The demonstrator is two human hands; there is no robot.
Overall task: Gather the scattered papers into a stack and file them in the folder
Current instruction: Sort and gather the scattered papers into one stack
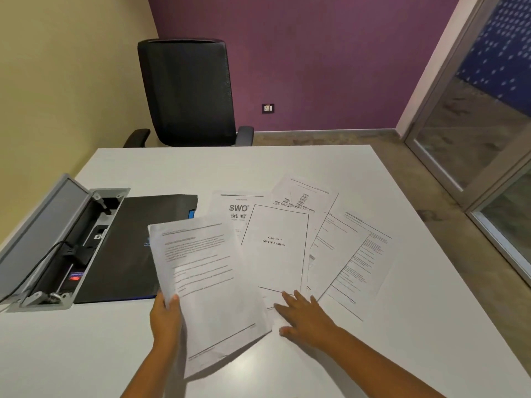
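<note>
White sheet (207, 282) pinched in left hand (166, 317) | right hand (306, 314) flat, fingers spread on papers (339, 254) | folder (135, 242) left

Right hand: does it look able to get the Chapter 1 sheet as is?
Probably yes. The right hand already lies open with fingertips on the near edge of the Chapter 1 sheet; nothing lies on top there, though the held sheets overlap its left side.

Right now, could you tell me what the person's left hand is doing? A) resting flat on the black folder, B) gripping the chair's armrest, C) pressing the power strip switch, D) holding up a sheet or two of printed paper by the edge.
D: the left hand pinches the left edge of the printed paper, raised above the table beside the black folder.
</note>
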